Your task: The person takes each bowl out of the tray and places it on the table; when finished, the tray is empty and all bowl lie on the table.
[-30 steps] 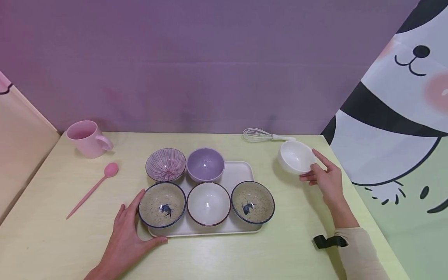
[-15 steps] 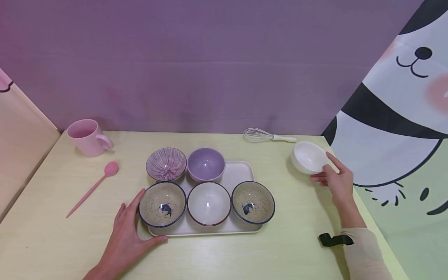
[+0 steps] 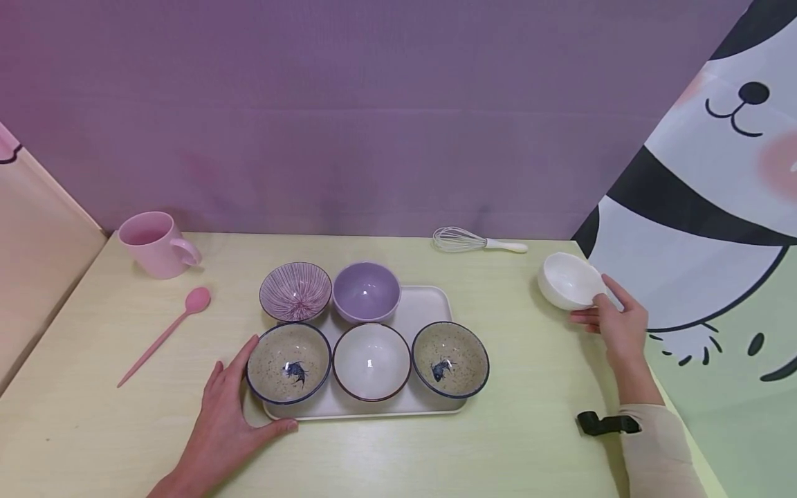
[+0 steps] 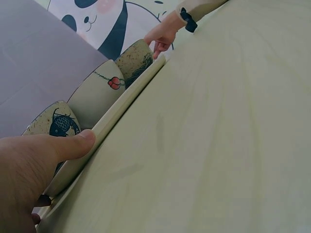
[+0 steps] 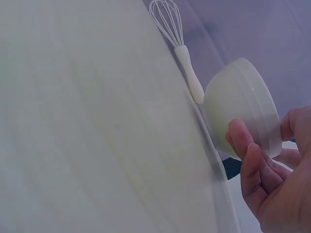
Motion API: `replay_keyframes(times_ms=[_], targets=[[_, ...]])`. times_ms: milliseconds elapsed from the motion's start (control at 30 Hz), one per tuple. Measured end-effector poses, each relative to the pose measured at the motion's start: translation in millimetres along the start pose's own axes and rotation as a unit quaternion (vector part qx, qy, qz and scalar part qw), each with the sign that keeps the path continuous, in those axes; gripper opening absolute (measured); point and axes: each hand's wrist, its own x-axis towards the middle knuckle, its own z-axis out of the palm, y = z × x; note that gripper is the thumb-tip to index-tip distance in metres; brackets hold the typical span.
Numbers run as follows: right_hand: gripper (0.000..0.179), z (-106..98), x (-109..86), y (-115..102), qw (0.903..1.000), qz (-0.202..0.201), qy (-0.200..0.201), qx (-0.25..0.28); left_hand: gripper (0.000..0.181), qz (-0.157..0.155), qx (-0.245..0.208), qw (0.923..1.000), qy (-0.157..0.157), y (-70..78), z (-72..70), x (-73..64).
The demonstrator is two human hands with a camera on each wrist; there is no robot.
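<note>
- The person's left hand [image 3: 227, 418] is spread at the near left corner of a white rectangular tray [image 3: 426, 311], thumb on its front edge, forefinger beside a speckled beige, blue-rimmed bowl with a blue fish inside [image 3: 283, 373].
- The right hand [image 3: 623, 325], well apart from the left, pinches the rim of a small plain white round bowl [image 3: 568, 280] between thumb and fingers.
- That white bowl is tilted, near the far right corner of the pale wooden table [image 3: 517, 429]; whether its base touches the table I cannot tell.
- On the tray, a glossy white bowl with a dark rim [image 3: 371, 363] sits between the fish bowl and a second speckled fish bowl [image 3: 463, 363].
- Behind them are a purple-striped bowl [image 3: 295, 290] and a plain lavender bowl [image 3: 366, 294].
- A white-handled wire whisk [image 3: 506, 245] lies along the back edge.
- To the left, a pink mug [image 3: 152, 256] stands behind a long pink spoon [image 3: 198, 300].
</note>
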Motion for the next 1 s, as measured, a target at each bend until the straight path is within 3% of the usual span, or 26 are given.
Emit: replay_keyframes(times_ms=[767,1000], targets=[[0.069,-18,7.4,0,0.9963,0.041,0.069,0.031,0.141,-0.036,-0.008,0.999,-0.026,3.2,-4.3,0.2],[0.072,-20,8.5,2,0.9961,0.036,0.052,0.062,0.141,-0.036,-0.008,0.999,-0.025,2.9,-4.4,-0.7]])
